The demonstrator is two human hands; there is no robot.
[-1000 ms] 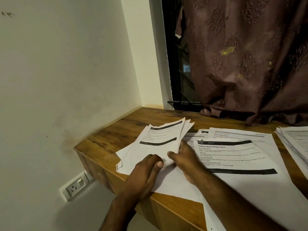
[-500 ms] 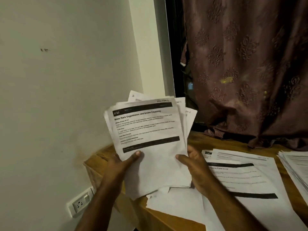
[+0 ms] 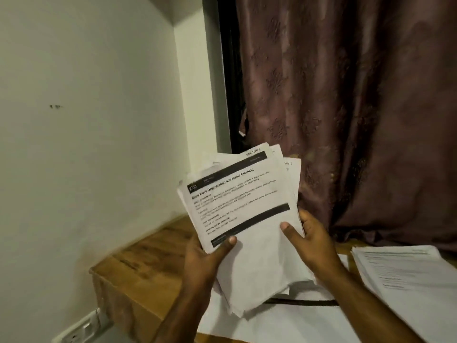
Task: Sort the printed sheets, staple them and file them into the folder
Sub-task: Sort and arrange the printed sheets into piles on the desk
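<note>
1. A pale wall (image 3: pixel 86 120) fills the left of the view and meets a dark window frame (image 3: pixel 226 82) at the corner; a switch plate (image 3: pixel 81 330) sits low on it, below the tabletop's left edge.
2. A heavy maroon curtain (image 3: pixel 358 107) hangs across the right, its hem bunched on the back edge of the tabletop.
3. The wooden tabletop (image 3: pixel 148 263) butts against the wall on its left; a bare strip of wood shows between the wall and the papers, the only open surface in view.
4. Loose sheets (image 3: pixel 284 323) lie flat across the near tabletop, one overhanging the front edge.
5. A separate stack of printed sheets (image 3: pixel 408 276) rests at the right, running out of view at the frame's edge.
6. A fanned bundle of printed sheets (image 3: pixel 242 206) is held up in the air above the tabletop, tilted, its top corners splayed unevenly against the curtain and its lower edges ragged.
7. The right hand (image 3: pixel 309 241) grips the bundle's right edge, thumb across the front sheet, fingers hidden behind.
8. The left hand (image 3: pixel 205 258) grips the bundle's lower left edge, thumb pressed on the front sheet.
</note>
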